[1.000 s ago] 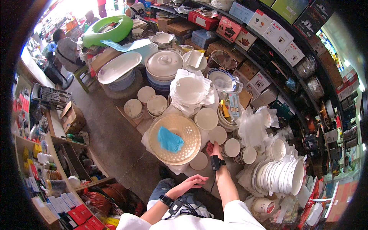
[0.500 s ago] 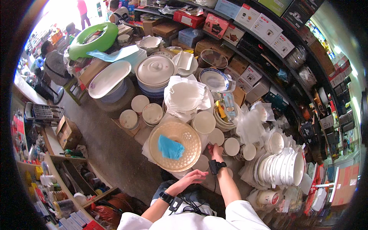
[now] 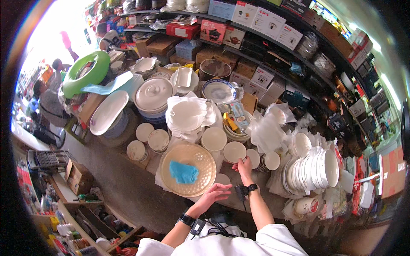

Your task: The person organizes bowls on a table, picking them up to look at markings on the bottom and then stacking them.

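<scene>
My right hand is on the near rim of a small white plate, fingers spread and touching it, no pinch. My left hand hovers open, fingers loosely curled, at the near edge of the bench, just beside the big round beige tray. A blue cloth lies on that tray. A stack of white bowls sits to the right.

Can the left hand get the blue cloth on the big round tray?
Probably yes. The left hand hovers open at the near rim of the round tray, and the blue cloth lies on top, uncovered, with nothing between them.
</scene>
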The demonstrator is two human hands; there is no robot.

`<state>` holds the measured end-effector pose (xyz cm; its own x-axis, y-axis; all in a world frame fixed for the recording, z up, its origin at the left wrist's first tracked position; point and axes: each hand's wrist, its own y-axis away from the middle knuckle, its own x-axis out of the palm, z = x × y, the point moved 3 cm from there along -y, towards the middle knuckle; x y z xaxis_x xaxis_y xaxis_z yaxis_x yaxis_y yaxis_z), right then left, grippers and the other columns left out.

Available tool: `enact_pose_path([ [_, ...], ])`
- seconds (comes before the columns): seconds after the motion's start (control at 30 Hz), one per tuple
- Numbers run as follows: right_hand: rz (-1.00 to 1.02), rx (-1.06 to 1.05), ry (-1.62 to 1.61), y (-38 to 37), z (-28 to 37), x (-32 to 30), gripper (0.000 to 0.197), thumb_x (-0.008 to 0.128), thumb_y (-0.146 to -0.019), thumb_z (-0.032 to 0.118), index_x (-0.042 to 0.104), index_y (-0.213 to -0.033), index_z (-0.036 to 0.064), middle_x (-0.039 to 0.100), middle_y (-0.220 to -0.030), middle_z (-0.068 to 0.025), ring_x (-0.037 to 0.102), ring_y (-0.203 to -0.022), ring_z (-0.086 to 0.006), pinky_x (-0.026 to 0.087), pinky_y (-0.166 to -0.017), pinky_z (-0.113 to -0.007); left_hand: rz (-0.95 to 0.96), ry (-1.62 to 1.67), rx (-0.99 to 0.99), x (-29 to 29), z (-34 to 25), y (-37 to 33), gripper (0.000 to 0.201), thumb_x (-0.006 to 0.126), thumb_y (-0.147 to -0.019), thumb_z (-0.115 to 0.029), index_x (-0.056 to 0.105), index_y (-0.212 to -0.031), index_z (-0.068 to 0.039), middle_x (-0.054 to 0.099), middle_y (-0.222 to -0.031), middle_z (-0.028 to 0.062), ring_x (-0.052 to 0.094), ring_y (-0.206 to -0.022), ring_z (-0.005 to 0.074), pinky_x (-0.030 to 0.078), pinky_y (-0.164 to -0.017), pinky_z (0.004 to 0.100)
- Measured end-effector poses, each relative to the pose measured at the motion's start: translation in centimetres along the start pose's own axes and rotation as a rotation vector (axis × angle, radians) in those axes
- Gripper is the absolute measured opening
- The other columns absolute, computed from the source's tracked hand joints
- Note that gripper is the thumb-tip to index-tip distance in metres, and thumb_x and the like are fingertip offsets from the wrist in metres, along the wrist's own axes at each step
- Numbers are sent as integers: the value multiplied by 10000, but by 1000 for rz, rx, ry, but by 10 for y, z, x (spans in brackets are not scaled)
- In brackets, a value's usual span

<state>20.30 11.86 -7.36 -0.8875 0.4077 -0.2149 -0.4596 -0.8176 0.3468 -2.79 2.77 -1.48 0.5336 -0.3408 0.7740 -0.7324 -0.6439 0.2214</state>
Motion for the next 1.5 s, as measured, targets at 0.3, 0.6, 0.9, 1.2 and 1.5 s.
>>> enact_pose_path([
  [0.3, 315, 201, -229, 66, 61, -89, 145, 540, -944, 161, 574, -914, 23, 578, -622, -60, 501, -468, -99, 401, -445, -237, -170, -154, 152, 21, -14, -12, 527, 601, -966, -163, 367, -1436, -117, 358, -1524, 73, 444, -1344, 243, 438, -1063, 413],
  [0.6, 895, 295, -305, 123, 44, -147, 41, 577, -868, 61, 560, -846, 30, 434, -694, 33, 397, -553, -90, 310, -486, -254, 10, -333, 233, 110, 5, -41, 1078, 817, -793, -183, 88, -1587, -170, 167, -1622, 132, 257, -1462, 267, 324, -1154, 416],
  [0.9, 736, 334, -587, 144, 0, -215, 318, 461, -1052, 299, 559, -1216, 45, 619, -810, -60, 589, -655, -153, 499, -611, -291, -197, 5, 260, 150, 81, -68, 841, 727, -854, -401, 223, -1500, -213, 383, -1505, 129, 434, -1360, 291, 425, -1088, 462],
  [1.2, 555, -180, -665, 169, -14, -285, 664, 600, -992, 355, 292, -1504, 66, 491, -1362, -90, 506, -1238, -198, 455, -1018, -365, -198, -11, 296, 215, 134, -88, 470, 381, -1059, -445, 286, -1474, -248, 386, -1514, 98, 444, -1358, 299, 430, -1098, 484],
  [1.5, 399, -295, -602, 193, -41, -286, 918, 672, -911, 492, 185, -1570, 80, 343, -1540, -49, 364, -1388, -151, 351, -1118, -346, -187, -196, 197, 245, 147, -86, 397, 312, -1088, -403, 373, -1401, -168, 442, -1437, 64, 446, -1334, 218, 425, -1077, 413],
])
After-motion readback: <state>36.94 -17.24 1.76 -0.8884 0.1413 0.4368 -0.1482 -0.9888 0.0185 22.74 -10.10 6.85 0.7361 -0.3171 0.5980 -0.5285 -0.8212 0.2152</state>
